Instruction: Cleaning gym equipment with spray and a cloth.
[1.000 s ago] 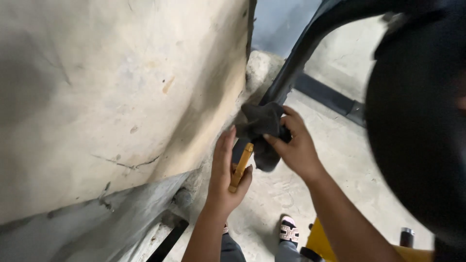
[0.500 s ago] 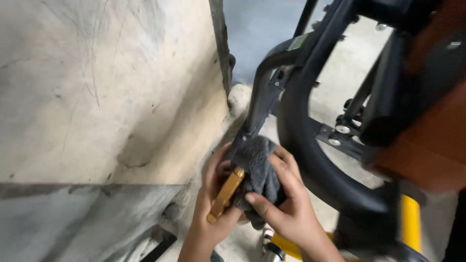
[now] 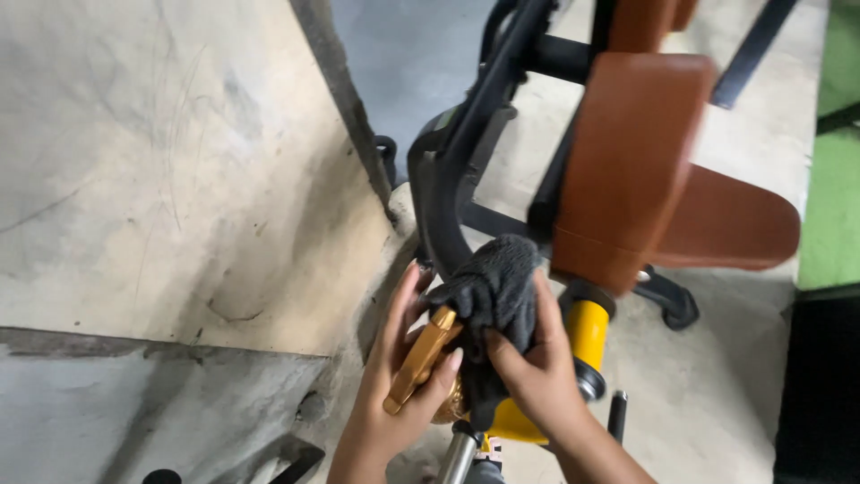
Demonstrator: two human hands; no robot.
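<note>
My left hand (image 3: 394, 376) grips a gold-coloured lever (image 3: 421, 357) that sticks out of a yellow part of an exercise machine. My right hand (image 3: 530, 372) presses a dark grey cloth (image 3: 491, 296) against the black curved frame tube (image 3: 437, 215) just above the lever. The cloth wraps round the tube and hangs down between my two hands. Below them a yellow cylinder (image 3: 587, 333) of the machine shows.
A stained beige wall (image 3: 170, 170) with a grey lower band fills the left. The machine's brown padded seat and backrest (image 3: 654, 170) stand to the right on a concrete floor (image 3: 708, 376). A green mat edge (image 3: 833, 161) lies far right.
The view has swung up and right, bringing the brown pads into sight. Both hands have stayed on the lever and cloth, the cloth now higher on the frame tube.
</note>
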